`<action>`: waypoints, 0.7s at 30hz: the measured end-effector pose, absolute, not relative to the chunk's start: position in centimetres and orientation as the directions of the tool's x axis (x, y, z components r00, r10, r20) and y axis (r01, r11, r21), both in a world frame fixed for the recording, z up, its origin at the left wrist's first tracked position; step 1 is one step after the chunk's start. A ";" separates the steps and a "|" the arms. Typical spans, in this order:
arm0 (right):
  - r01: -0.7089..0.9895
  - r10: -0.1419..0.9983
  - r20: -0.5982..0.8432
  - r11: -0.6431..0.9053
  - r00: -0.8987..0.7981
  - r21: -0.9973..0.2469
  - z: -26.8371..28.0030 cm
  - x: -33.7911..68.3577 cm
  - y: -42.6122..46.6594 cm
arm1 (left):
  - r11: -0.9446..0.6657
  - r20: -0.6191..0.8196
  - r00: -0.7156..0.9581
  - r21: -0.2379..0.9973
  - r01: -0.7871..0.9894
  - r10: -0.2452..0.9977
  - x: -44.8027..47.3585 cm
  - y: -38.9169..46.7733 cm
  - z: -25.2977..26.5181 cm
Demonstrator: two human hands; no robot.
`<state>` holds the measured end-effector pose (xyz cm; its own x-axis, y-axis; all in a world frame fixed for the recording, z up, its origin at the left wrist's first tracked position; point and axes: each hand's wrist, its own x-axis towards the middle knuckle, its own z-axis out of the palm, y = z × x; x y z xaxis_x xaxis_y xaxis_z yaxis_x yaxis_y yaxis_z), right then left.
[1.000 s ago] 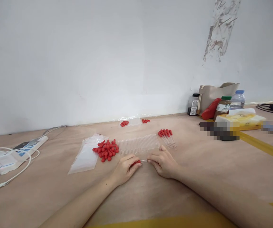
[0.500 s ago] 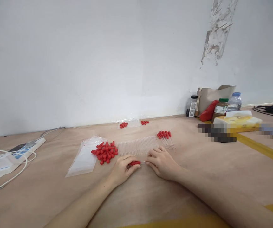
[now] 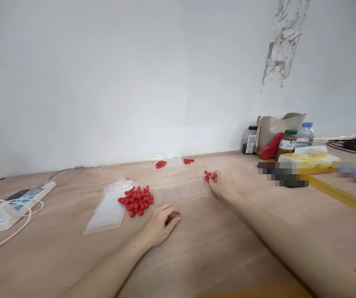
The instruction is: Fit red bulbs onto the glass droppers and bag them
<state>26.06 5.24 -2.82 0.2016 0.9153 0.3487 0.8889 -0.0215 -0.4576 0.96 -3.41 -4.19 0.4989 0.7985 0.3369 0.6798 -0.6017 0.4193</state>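
My left hand [image 3: 162, 224] rests on the table with its fingers loosely curled, thumb and forefinger apart and nothing between them. Beside it are a heap of red rubber bulbs [image 3: 137, 200] and a row of thin clear glass tubes [image 3: 179, 192]. At the far right end of that row, my right hand [image 3: 223, 184] is closed on a dropper, a glass tube with a red bulb, mostly hidden by the fingers. Other red-bulbed droppers [image 3: 207, 174] lie at its fingertips, largely covered by the hand.
Clear plastic bags [image 3: 105, 211] lie left of the heap. Small groups of red bulbs [image 3: 161, 164] sit near the wall. A power strip [image 3: 32, 200] with white cables is at far left. Tissues [image 3: 309, 160], a jar [image 3: 287, 142], a bottle [image 3: 305, 133] and a bag [image 3: 277, 128] stand at right.
My right hand has moved right and away from me to the droppers, taking the dropper out of my left hand. The left hand has let go and stays nearly in place.
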 end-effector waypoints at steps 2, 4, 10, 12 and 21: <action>0.914 0.910 0.366 -0.033 0.195 -0.405 -3.2 25.3 5.1 | -0.603 0.333 0.503 0.421 0.677 0.797 0.9 -3.4 -4.1; 0.931 0.906 0.379 -0.044 0.190 -0.361 -3.4 24.9 5.0 | -0.605 0.330 0.507 0.425 0.674 0.796 0.9 -3.4 -4.1; 0.943 0.922 0.332 -0.090 0.201 -0.321 -3.2 25.1 4.7 | -0.599 0.321 0.505 0.430 0.676 0.801 1.0 -3.4 -4.0; 0.949 0.922 0.329 -0.104 0.204 -0.298 -3.2 25.0 4.7 | -0.599 0.321 0.505 0.428 0.677 0.801 1.0 -3.4 -4.0; 0.961 0.929 0.312 -0.120 0.197 -0.248 -3.2 24.9 4.7 | -0.597 0.319 0.505 0.413 0.688 0.802 0.9 -3.3 -3.9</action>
